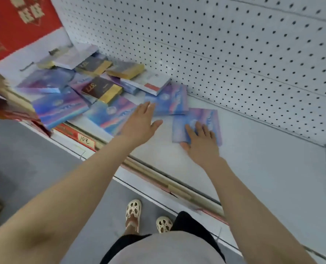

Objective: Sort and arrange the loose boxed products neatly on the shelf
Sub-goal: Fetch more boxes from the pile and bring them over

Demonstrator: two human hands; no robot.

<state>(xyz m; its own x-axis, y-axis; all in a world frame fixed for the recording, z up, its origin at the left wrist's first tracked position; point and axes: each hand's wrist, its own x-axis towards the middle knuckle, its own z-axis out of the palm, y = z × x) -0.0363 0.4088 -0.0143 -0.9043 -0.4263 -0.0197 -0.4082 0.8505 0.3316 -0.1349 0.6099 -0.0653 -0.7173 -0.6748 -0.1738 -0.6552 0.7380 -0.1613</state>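
Everything here sits on the white shelf (253,168). Far left of it there's a messy pile of boxes (78,86) — blue-purple ones mixed with dark-and-gold ones, overlapping at all angles. Just right of the pile, the left hand (141,122) reaches in with fingers straight and spread, hovering over the edge of a blue box, gripping nothing. Right of that, the right hand (200,140) lies flat on a lone blue-purple box (206,119) — fingers straight, thumb at its near edge.
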